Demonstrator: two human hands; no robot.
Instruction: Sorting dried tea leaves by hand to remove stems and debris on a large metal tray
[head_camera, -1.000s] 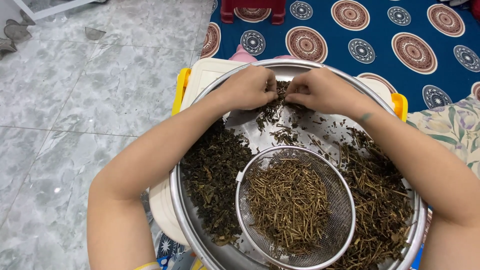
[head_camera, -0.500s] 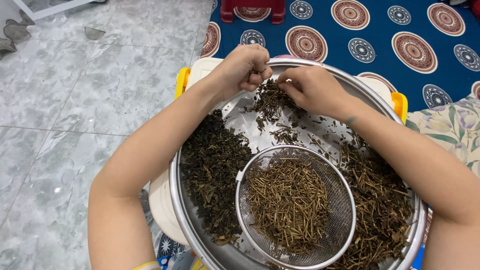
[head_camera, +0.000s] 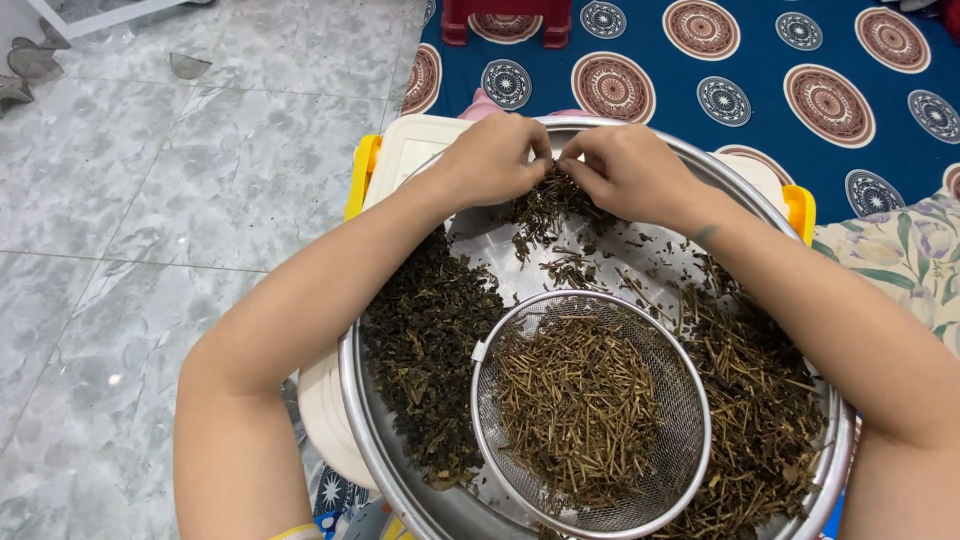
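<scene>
At the far rim of the steel basin (head_camera: 352, 400), left hand (head_camera: 493, 160) and right hand (head_camera: 630, 172) meet, fingertips nearly touching. Both are pinched narrow on 1 clump of dried herb sprigs (head_camera: 548, 205), held between them just above the basin floor. Loose bits lie scattered on bare metal right under the clump.

Basin contents, 3 zones:
- left side: pile of dark crumpled dried leaves (head_camera: 430, 350), under the left forearm
- right side: heap of brownish stems and twigs (head_camera: 750, 400), under the right forearm
- near centre: round wire-mesh sieve (head_camera: 690, 440) sitting inside the basin, filled with short straw-coloured stem pieces (head_camera: 575, 405)

Sieve rim touches the leaf pile on 1 side and the stem heap on the other.

Basin sits on a cream plastic box (head_camera: 420, 145) with yellow latches (head_camera: 361, 172) visible at both sides. Box stands on a grey marble-pattern tile floor (head_camera: 150, 250). Beyond it, a blue mat with round medallion prints (head_camera: 800, 90); a dark red stool (head_camera: 505, 20) stands at its far edge. Floral fabric (head_camera: 900, 245) shows at the right edge.
</scene>
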